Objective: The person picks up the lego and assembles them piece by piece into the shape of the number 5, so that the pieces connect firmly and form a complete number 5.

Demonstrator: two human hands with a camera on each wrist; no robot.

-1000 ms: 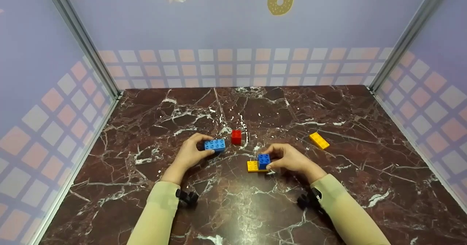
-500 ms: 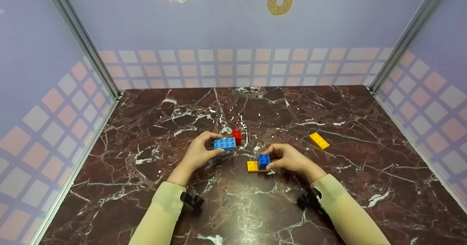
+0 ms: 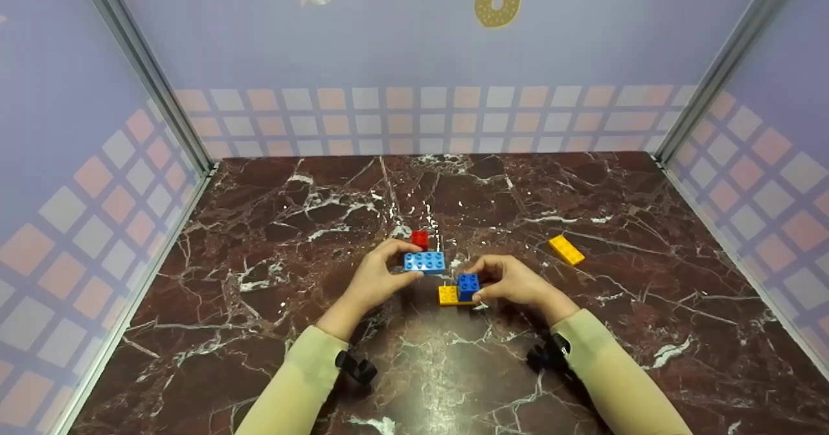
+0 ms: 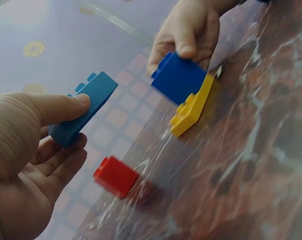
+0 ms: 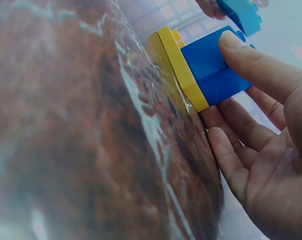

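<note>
At the bottom of the head view, two pale, soft-looking sleeves (image 3: 622, 370) reach in over a dark reddish-brown bench (image 3: 427, 370), glossy and veined with white like marble. A black wrist mount (image 3: 356, 368) sits by the left cuff.

Just right of centre, the right hand (image 3: 518, 283) pinches a dark blue block (image 3: 468, 287) between thumb and fingers, its other fingers loosely bent. The block is a smooth, squarish plastic piece with four round studs. It stands on the right end of a thin yellow brick (image 3: 447, 295) lying flat on the bench, whose bare studs show to its left.

Near the middle, the left hand (image 3: 377, 281) is partly closed, gripping the left end of a long light blue block (image 3: 424, 263) by its sides, above the bench; eight studs face up.

Just beyond it, partly hidden, is a small red block (image 3: 420, 239). A second yellow brick (image 3: 567, 250), flat and oblong, lies slanted at right.

At the top, the lilac wall (image 3: 401, 46) carries printed pink and white squares and a doughnut picture (image 3: 485, 8).
</note>
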